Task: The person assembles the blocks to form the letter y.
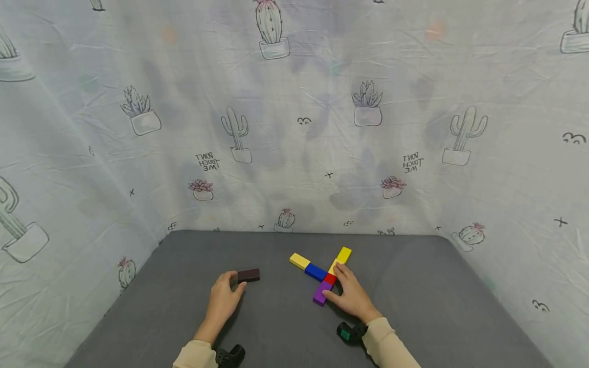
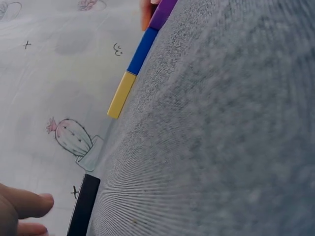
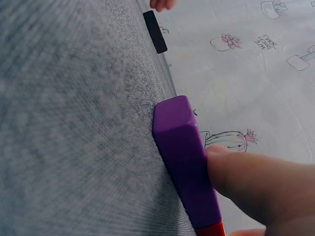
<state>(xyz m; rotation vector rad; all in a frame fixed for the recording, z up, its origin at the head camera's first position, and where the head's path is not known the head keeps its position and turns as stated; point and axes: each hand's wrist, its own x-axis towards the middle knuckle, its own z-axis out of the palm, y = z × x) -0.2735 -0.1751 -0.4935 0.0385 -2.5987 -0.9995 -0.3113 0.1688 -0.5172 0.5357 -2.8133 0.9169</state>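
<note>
My left hand [image 1: 224, 299] is beside the left end of a dark brown block [image 1: 249, 275], fingers loosely bent. In the left wrist view a gap shows between the thumb [image 2: 34, 202] and the dark block [image 2: 83, 206]. My right hand [image 1: 352, 295] lies over a line of blocks. Its thumb [image 3: 236, 172] touches the purple block [image 3: 182, 152], and its fingers reach a pale yellow block [image 1: 333, 268], partly hidden beneath them. Between these two sits a red block [image 1: 330, 279]. A bright yellow block [image 1: 344, 253] forms the far end of the line.
From near the red block, a blue block [image 1: 316, 272] and another pale yellow block [image 1: 299, 261] branch off to the far left. All rest on a dark grey table [image 1: 276, 327]. A cactus-print curtain [image 1: 294, 153] hangs behind and along the sides.
</note>
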